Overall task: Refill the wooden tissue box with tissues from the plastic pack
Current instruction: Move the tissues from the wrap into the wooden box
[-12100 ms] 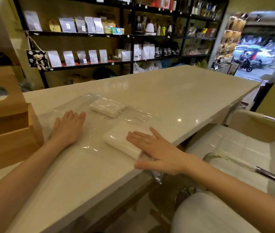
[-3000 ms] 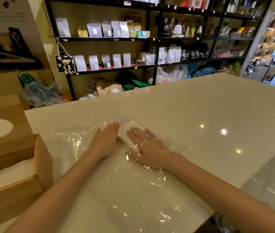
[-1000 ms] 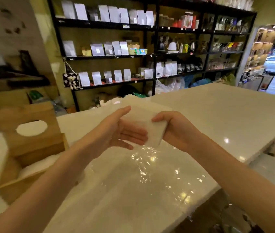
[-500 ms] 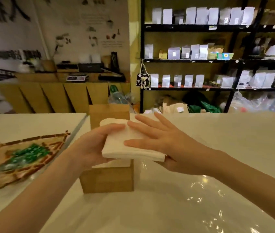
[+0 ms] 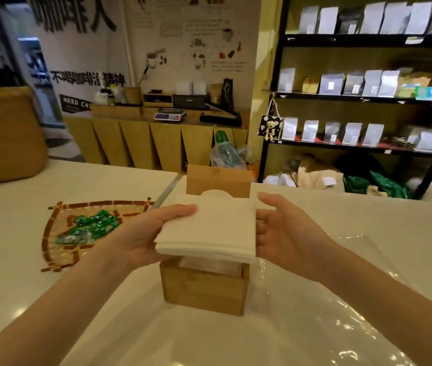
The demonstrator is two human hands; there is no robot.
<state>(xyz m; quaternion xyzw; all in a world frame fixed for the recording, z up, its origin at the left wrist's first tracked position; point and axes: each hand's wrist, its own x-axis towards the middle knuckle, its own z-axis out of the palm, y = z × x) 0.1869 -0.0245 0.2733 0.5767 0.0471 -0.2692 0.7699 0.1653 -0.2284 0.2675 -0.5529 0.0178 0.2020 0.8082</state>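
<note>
left hand point(image 5: 154, 233) grips the tissue stack point(image 5: 207, 233) just above the open wooden tissue box point(image 5: 204, 289); right hand point(image 5: 283, 233), fingers straight, steadies its edge. lowered askew, the stack could catch the rim and crumple.

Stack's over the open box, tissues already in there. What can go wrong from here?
1. The tissue stack looks about as wide as the wooden box; its edges may catch the rim and crumple.
2. The left hand grips one edge, while the right hand only steadies with straight fingers, so loose sheets could slide off.
3. Tissues already inside may leave too little room for the lid to close.
</note>
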